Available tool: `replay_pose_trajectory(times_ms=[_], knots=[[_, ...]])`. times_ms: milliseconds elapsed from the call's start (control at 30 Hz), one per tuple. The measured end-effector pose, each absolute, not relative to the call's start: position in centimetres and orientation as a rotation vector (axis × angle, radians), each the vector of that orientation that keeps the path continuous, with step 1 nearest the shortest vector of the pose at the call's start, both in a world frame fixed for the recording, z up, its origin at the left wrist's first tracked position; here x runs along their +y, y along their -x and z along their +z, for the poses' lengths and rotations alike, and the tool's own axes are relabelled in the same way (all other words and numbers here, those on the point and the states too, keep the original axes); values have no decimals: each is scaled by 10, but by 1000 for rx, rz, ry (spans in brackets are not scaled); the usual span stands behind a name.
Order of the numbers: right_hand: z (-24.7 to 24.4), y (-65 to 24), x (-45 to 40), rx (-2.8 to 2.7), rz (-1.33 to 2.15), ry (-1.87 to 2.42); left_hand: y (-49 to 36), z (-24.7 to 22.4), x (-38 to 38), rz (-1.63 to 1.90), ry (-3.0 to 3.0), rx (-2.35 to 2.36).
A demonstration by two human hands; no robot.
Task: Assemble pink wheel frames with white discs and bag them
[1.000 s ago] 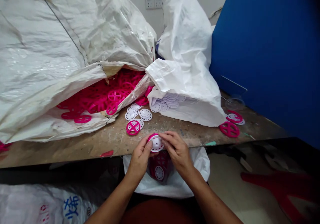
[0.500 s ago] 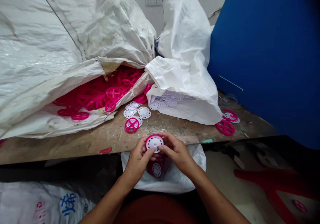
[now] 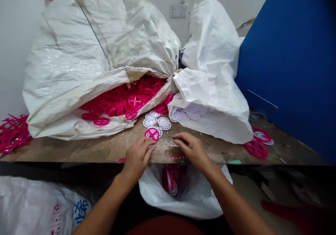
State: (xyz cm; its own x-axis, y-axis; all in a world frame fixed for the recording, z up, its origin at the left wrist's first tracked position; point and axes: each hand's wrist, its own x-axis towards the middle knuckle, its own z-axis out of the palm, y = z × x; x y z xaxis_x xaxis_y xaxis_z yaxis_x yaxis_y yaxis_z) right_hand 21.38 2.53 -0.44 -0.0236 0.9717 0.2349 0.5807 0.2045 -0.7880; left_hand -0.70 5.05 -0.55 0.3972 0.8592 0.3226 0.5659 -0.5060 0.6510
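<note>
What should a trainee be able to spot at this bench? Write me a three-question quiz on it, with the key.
1. What spills from the mouth of the white woven sack on the left of the view? A) magenta cross-spoked rings B) white perforated discs C) blue panels
2. True or false: the magenta ring nearest the left hand lies on a white perforated disc.
3. Fill in the blank: the tall panel at the right of the bench is coloured ____.

Key: 1 A; 2 true; 3 blue.
</note>
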Motion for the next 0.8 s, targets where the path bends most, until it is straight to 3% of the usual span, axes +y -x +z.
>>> replay_pose_trajectory(times_ms=[200,333,467,633,800], knots=[[-19,-183,73,-1853,475,1449,16,-24,82,914,-2389,1265],[-26,-174,86,-2144,405,1392,35,-21,67,1200,-1778,1339],[-27,-164,90,-2259,280,1482,46,-18,56,1240,-989,1316],[-26,-156,84,-2115,196,1555,39,-15,55,1272,-608,1001],[-19,-175,59,-1598,457,1463,18,-8,45,1153,-493,908]])
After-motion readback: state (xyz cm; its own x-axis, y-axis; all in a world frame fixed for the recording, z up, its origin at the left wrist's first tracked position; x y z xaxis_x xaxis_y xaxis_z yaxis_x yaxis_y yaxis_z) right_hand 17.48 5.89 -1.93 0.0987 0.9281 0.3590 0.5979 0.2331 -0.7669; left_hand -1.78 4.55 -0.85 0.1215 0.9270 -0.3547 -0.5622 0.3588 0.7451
